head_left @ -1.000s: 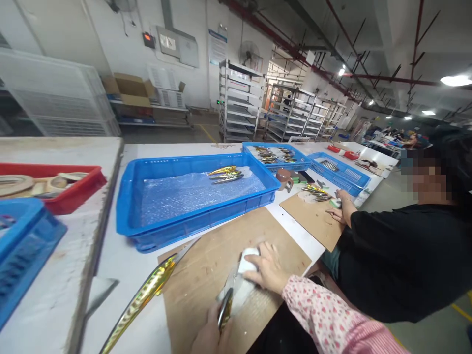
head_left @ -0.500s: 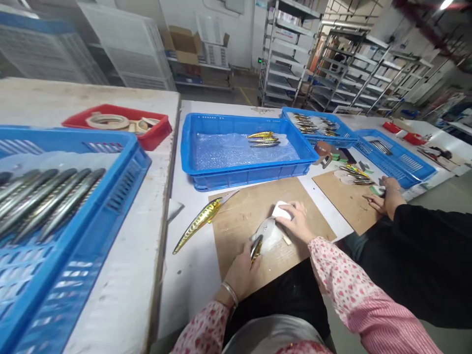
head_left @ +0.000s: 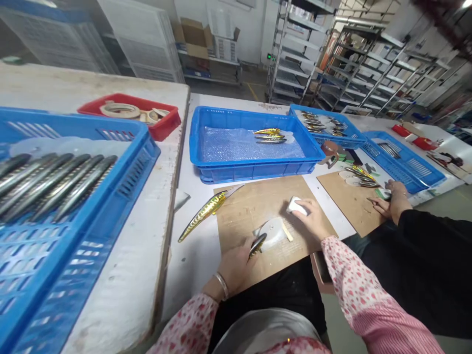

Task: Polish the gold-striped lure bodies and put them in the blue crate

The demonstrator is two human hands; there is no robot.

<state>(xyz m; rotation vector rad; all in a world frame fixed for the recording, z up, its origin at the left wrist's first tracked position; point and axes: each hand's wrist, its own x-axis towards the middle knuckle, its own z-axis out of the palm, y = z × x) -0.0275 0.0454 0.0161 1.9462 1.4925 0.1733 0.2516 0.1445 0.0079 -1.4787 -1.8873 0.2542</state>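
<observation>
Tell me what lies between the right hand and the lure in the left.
Head view: a whitish sheet and a pale strip lie on the brown board between the right hand and lure.

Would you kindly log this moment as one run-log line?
left hand: gripping fishing lure | right hand: on white block | surface: cardboard sheet

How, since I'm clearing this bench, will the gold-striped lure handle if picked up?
The gold-striped lure looks hard-bodied, so probably stiff, not floppy. Its glossy finish may be slippery, and its rounded body could roll if pushed. The thin lip at its nose looks most fragile.
</observation>
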